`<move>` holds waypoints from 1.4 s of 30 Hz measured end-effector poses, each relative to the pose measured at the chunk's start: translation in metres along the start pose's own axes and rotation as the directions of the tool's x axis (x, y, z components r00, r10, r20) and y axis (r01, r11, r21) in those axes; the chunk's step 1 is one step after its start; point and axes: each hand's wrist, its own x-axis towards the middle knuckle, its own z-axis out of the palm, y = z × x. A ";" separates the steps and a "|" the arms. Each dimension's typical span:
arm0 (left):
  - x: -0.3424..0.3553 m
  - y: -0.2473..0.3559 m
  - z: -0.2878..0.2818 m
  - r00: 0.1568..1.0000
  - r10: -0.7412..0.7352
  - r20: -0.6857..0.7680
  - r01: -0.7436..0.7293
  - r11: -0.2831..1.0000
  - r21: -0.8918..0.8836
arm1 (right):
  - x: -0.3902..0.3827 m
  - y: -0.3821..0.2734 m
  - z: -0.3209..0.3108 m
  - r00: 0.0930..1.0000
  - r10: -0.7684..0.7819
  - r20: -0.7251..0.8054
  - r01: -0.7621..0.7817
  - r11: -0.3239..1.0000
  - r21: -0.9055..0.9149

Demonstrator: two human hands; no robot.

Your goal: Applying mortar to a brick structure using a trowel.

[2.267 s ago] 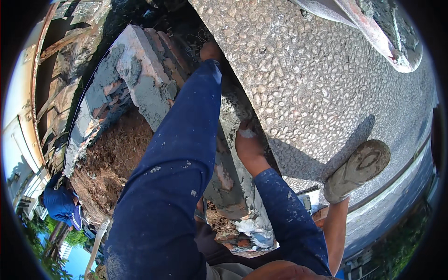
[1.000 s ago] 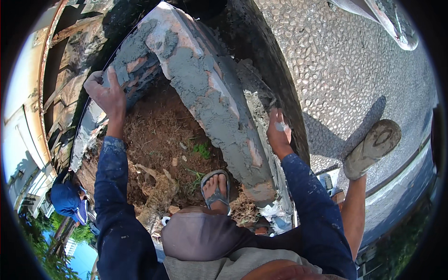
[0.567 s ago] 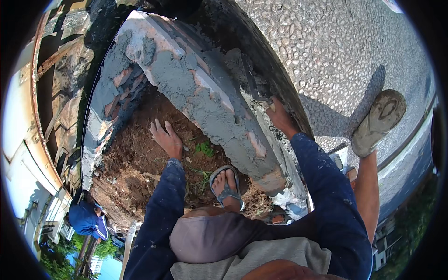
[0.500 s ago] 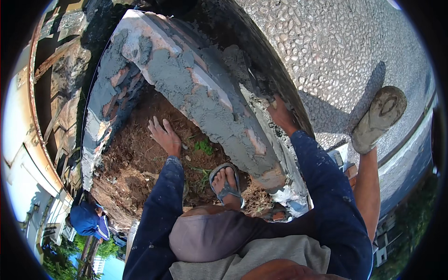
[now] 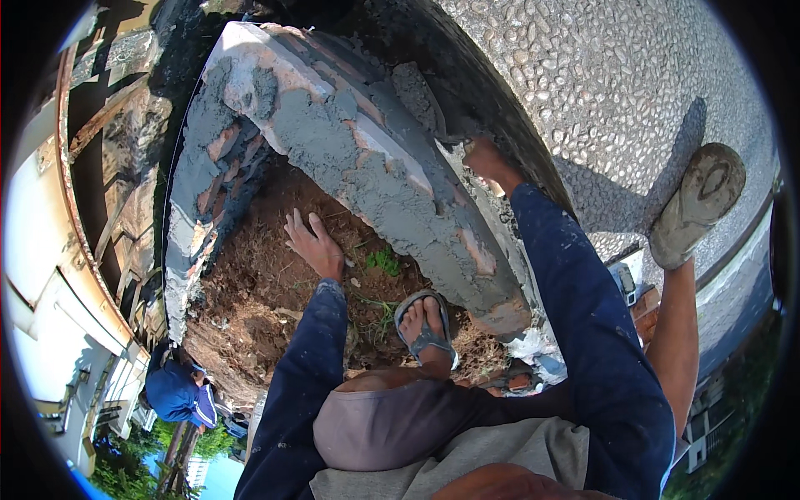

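My right hand (image 5: 492,165) is closed round the handle of a trowel, at the outer side of a low brick wall (image 5: 367,179). The trowel's blade (image 5: 419,97) carries grey mortar and lies in shadow beside the wall's outer face. Wet grey mortar coats much of the wall, with patches of brick showing through. My left hand (image 5: 315,244) has its fingers apart and holds nothing. It is over the brown soil (image 5: 250,275) inside the wall's corner; whether it touches the soil I cannot tell.
One sandalled foot (image 5: 423,325) stands on the soil near a small green weed (image 5: 383,262). My other sandal (image 5: 698,204) is over pebbled paving (image 5: 600,92) at the right. A person in blue (image 5: 173,393) is at the lower left, beside rusty-edged metal sheets (image 5: 50,250).
My right hand and the trowel have moved forward along the wall's outer side. The whole view has shifted slightly; my left hand keeps its place over the soil.
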 end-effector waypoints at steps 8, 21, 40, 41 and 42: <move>0.000 0.001 0.000 1.000 0.013 0.008 -0.013 1.000 0.001 | 0.028 -0.057 -0.005 0.992 -0.026 -0.119 -0.028 0.903 -0.429; -0.001 0.007 0.003 0.999 0.012 0.052 -0.010 1.000 -0.026 | -0.021 -0.108 -0.026 0.951 -0.308 -0.034 0.217 0.741 -0.635; 0.005 0.007 0.002 0.998 0.036 0.053 -0.034 0.999 -0.039 | 0.092 -0.121 -0.016 0.911 -0.330 -0.247 0.158 0.834 -0.529; 0.005 0.008 0.001 0.998 0.033 0.046 -0.031 0.999 -0.039 | 0.093 -0.130 -0.014 0.907 -0.342 -0.247 0.164 0.826 -0.539; 0.006 0.009 -0.001 0.998 0.032 0.048 -0.030 0.999 -0.038 | 0.094 -0.139 -0.014 0.908 -0.340 -0.246 0.163 0.826 -0.539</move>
